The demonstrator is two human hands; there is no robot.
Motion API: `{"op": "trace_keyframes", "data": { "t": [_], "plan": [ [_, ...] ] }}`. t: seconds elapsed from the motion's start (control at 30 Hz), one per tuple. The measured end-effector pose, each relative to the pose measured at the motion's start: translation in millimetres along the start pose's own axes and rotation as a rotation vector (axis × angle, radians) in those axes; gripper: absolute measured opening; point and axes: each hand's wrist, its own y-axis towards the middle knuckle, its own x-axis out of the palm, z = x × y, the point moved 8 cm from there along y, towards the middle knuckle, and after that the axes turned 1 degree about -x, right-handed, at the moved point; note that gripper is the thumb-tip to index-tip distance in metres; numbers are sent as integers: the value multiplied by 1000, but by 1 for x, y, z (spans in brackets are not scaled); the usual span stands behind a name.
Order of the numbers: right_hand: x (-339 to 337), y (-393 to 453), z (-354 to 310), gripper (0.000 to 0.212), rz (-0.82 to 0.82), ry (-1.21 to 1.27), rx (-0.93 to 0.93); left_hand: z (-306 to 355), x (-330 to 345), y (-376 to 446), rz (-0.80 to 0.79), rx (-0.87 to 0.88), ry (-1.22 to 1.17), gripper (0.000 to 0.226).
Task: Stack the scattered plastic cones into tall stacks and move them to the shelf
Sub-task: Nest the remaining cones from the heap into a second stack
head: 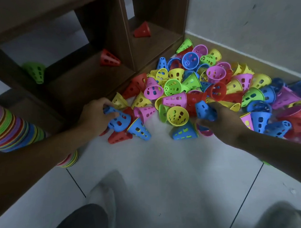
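Note:
A big heap of perforated plastic cones (206, 85) in red, blue, yellow, green and pink covers the floor by the wall. My left hand (95, 115) grips a blue cone (119, 120) at the heap's left edge. My right hand (218, 120) holds another blue cone (203, 109) near the heap's front. A tall multicoloured stack of nested cones (8, 128) leans at the far left, tucked behind my left arm. The dark wooden shelf (84, 82) holds a green cone (35, 71) and two red cones (109, 58) (142, 30) in separate compartments.
Grey floor tiles (158, 166) lie between me and the heap. My feet in shoes (102, 201) show at the bottom. A white wall with a baseboard (248, 55) bounds the heap on the right.

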Motion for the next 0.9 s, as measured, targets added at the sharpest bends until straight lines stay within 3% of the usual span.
{"op": "trace_keyframes", "data": {
  "t": [0.2,0.4,0.63,0.9],
  "plan": [
    [5,-12,2,47,74,252,-5,63,1,-31,24,190,-116,34],
    [5,-19,-12,40,160,434,-49,88,57,-60,-250,327,-151,46],
    [38,-24,-48,40,43,428,-147,71,106,-82,-343,336,-35,39],
    [71,-22,-67,46,-88,376,-138,50,104,-81,-349,322,-138,42]
  ]
}}
